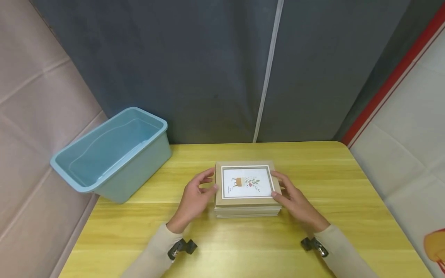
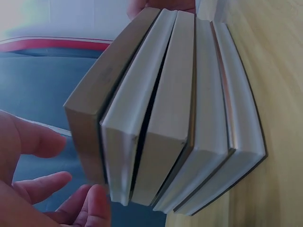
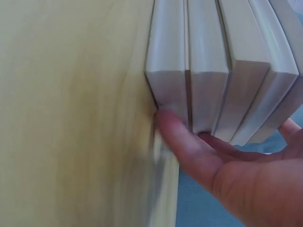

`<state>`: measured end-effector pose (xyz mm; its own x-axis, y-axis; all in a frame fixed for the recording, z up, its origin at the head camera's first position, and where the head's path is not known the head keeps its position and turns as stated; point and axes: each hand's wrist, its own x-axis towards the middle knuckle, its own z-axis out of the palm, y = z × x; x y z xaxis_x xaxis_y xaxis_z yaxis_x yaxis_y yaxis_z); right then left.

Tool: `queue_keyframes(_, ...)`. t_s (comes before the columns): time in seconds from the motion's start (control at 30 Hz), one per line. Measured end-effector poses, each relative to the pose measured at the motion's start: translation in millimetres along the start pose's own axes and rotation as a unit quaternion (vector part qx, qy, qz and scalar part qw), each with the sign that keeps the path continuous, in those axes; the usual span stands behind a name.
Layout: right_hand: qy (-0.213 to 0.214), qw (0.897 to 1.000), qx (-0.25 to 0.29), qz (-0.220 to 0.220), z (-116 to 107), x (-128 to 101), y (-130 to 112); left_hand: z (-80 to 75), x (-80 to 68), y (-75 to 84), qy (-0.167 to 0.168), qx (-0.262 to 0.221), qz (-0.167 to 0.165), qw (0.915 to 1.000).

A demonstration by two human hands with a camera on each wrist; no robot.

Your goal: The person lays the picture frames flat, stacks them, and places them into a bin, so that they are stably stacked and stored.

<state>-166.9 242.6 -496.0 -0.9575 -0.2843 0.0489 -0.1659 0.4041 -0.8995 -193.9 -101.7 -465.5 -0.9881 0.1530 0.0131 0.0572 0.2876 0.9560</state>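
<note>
A stack of several picture frames [image 1: 247,212] lies on the wooden table. The topmost frame [image 1: 278,197] has a tan border, a white inner edging and a print of a small animal with leaves and flowers. At the stack's left side is my left hand [image 1: 194,197], its fingers loosely bent; the left wrist view shows the thumb [image 2: 45,140] apart from the frames. My right hand [image 1: 299,203] is at the right side. In the right wrist view its thumb [image 3: 177,130] touches the lowest frame's end, with the other fingers partly hidden along the stack.
A light blue plastic bin [image 1: 146,162] stands tilted in the view at the table's back left, with no contents visible. Dark grey cloth [image 1: 208,77] hangs behind the table [image 1: 250,251]. Pale panels stand on both sides.
</note>
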Motion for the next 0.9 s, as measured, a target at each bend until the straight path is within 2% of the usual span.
queue_keyframes(0.23,-0.009,1.0,0.014,0.012,1.9,0.8,2.3,-28.7,-8.7,8.1,0.026,0.009,0.018,0.9995)
queue_keyframes(0.53,-0.018,0.999,0.036,0.036,0.4,2.3,-1.5,-71.6,-20.6,14.2,0.099,0.01,0.033,0.9945)
queue_keyframes(0.7,-0.015,0.998,0.035,0.042,1.0,2.3,-2.5,-90.0,-27.7,17.9,0.159,0.004,0.039,0.9864)
queue_keyframes(0.9,-0.009,0.999,0.032,0.027,4.0,1.9,-0.3,-109.9,-33.5,19.4,0.223,-0.023,0.069,0.9721)
